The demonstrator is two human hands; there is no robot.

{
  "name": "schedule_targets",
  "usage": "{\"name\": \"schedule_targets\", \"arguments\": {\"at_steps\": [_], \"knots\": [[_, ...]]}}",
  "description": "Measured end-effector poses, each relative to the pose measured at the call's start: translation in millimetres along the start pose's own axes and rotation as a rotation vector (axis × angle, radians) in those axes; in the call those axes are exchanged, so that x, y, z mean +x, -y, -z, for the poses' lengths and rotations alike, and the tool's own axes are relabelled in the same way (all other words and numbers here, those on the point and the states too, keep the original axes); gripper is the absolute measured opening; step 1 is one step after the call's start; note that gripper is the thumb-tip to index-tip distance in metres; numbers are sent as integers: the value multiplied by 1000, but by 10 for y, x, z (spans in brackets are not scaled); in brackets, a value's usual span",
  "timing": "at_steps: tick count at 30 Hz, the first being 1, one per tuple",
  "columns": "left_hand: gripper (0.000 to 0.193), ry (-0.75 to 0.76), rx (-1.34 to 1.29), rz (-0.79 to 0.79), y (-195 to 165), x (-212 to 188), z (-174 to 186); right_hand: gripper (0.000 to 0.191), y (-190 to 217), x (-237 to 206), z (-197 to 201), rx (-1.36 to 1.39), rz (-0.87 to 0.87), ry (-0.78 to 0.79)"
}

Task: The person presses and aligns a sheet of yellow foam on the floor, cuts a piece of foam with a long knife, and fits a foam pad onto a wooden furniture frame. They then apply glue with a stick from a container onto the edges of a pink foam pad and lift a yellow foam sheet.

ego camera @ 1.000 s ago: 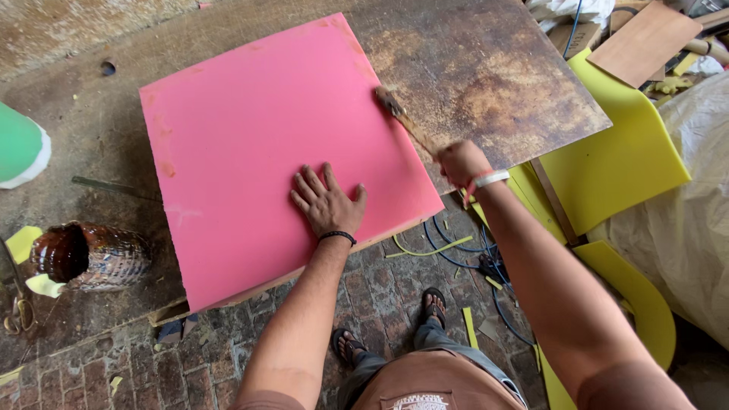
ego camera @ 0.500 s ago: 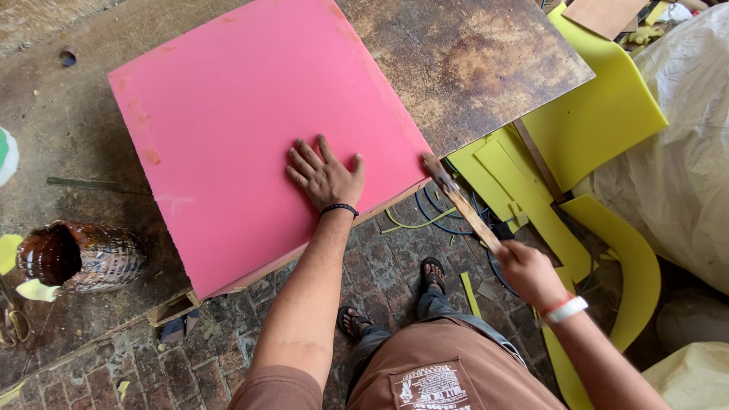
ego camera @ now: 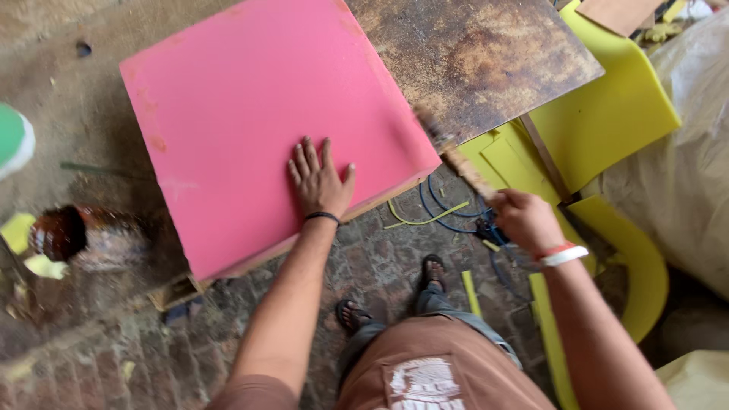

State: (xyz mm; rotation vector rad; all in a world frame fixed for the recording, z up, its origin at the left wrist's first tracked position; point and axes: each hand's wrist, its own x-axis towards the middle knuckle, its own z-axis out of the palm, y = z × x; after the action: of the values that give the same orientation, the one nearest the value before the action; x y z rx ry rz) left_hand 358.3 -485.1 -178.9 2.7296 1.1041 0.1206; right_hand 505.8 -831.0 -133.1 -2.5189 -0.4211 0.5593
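Note:
A large pink foam sheet [ego camera: 250, 114] lies on a rusty brown board [ego camera: 486, 53]. My left hand [ego camera: 320, 178] rests flat on the sheet's near part, fingers spread, a dark band on the wrist. My right hand [ego camera: 525, 220] grips the wooden handle of a brush [ego camera: 448, 148], which points up and left so that its blurred tip lies at the sheet's right corner. A white and red band circles my right wrist.
Yellow foam pieces [ego camera: 607, 99] lie to the right of the board and on the brick floor. A dark brown tin [ego camera: 64, 231] stands at the left. Blue cable [ego camera: 448, 209] loops below the board's edge. My sandalled feet [ego camera: 395, 292] stand on the bricks.
My right hand has brought the brush from the sheet's far right edge down toward me, then back up to the sheet's near right corner. My left hand has stayed pressed on the sheet.

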Motion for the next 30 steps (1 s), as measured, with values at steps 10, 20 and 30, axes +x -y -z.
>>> {"name": "schedule_targets", "arguments": {"at_steps": [10, 20, 30], "knots": [[47, -167, -230, 73, 559, -556, -281, 30, 760, 963, -208, -144, 410, 150], [37, -196, -278, 259, 1525, -1641, 164, 26, 2211, 529, -1055, -327, 697, 308], [28, -240, -822, 573, 2917, -2134, 434, 27, 2596, -111, -1653, -247, 611, 300]]}}
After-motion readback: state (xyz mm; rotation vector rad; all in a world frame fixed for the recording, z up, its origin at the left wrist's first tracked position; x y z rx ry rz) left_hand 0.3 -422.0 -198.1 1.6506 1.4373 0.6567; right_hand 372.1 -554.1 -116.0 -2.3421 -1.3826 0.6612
